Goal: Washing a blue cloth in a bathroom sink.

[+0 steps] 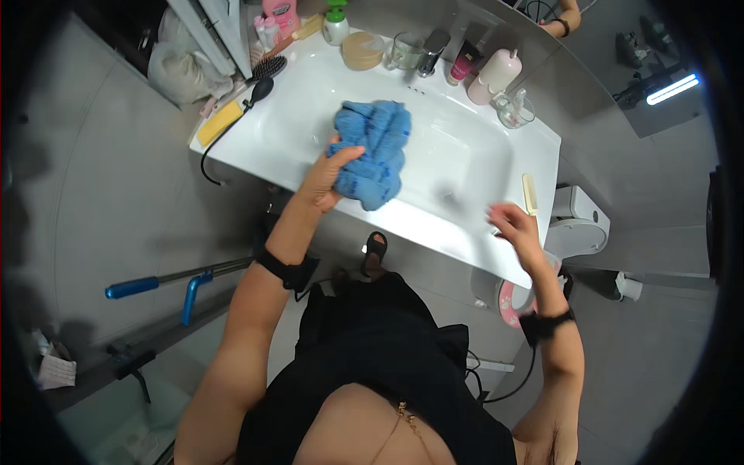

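Note:
My left hand grips a bunched blue towel, thumb over its folds. The towel hangs above the near left part of the white washbasin. My right hand, slightly blurred, hovers over the basin's front right rim with nothing in it. Its fingers are loosely bent, with a gap to the thumb. A pale yellow comb lies on the rim close to that hand.
Along the back rim stand a black-and-chrome faucet, a glass mug, a tube, a pink-white dispenser and a glass cup. A hairbrush and a yellow block lie left. A toilet stands right.

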Demonstrator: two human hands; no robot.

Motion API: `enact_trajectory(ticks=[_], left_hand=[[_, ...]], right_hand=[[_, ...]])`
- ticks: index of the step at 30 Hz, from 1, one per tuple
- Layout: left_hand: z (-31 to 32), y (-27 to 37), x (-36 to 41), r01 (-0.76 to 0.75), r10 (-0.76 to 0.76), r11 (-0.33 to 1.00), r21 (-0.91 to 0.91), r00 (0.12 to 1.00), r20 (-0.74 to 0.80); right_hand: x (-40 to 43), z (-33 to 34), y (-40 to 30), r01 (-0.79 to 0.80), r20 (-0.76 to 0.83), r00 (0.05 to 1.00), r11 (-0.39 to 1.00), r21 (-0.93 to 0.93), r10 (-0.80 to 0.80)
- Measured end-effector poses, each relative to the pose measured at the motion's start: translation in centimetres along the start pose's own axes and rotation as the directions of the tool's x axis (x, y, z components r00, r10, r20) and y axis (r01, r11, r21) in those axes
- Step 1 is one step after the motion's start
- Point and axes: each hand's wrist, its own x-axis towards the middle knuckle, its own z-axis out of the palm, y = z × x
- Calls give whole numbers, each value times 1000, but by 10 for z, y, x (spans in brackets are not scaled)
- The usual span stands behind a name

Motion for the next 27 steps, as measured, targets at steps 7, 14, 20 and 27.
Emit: enact_trajectory(ticks=[7, 14, 20, 27], left_hand=[[22, -28, 71, 222, -201, 965, 143, 968, -148], [3, -19, 105, 154, 236, 758, 633, 841, -487], [-79, -21, 128, 253, 486, 515, 819, 701, -522], [-98, -65, 182, 632, 206, 317, 707, 682, -702]], right_hand=[[144, 92, 4, -164, 238, 968, 913, 373, 77], [162, 71, 16, 125, -177, 982, 923, 364, -64], [189, 31, 44, 3, -521, 853, 999, 45, 21], [230, 50, 116, -363, -632, 763, 899, -246, 135]])
